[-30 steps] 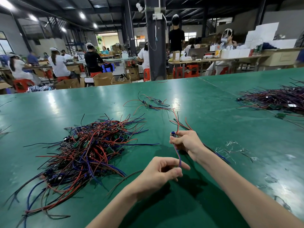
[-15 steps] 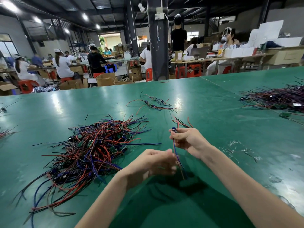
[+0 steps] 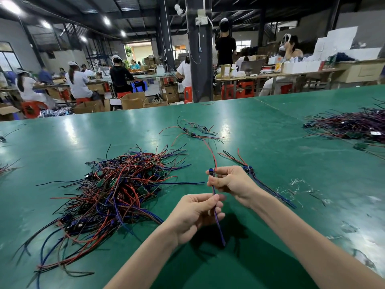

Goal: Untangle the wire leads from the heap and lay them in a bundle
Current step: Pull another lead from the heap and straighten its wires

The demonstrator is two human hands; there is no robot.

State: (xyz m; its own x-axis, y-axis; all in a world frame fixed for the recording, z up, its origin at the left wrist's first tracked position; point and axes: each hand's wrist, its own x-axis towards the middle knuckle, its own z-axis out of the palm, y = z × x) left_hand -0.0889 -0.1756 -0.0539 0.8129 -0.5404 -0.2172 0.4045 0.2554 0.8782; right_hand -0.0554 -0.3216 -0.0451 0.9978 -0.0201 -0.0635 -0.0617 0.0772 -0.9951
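The left hand (image 3: 193, 213) and right hand (image 3: 231, 182) pinch one wire lead (image 3: 219, 228) above the worktop (image 3: 260, 130), right of the heap (image 3: 116, 188). Its red tail reaches a small tangle (image 3: 193, 132), so tugging could snag there.

Your green table (image 3: 270, 126) carries the big tangled heap (image 3: 116, 188) at left. Another pile (image 3: 350, 126) lies far right, a few loose leads (image 3: 193, 132) far centre.

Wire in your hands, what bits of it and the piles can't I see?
Head view only.
Wire lead: stretches hidden inside the left hand and right hand.
Its blue end part: too small to identify.
Heap: strands cut by the bottom edge.
Far pile: cut by the right edge.
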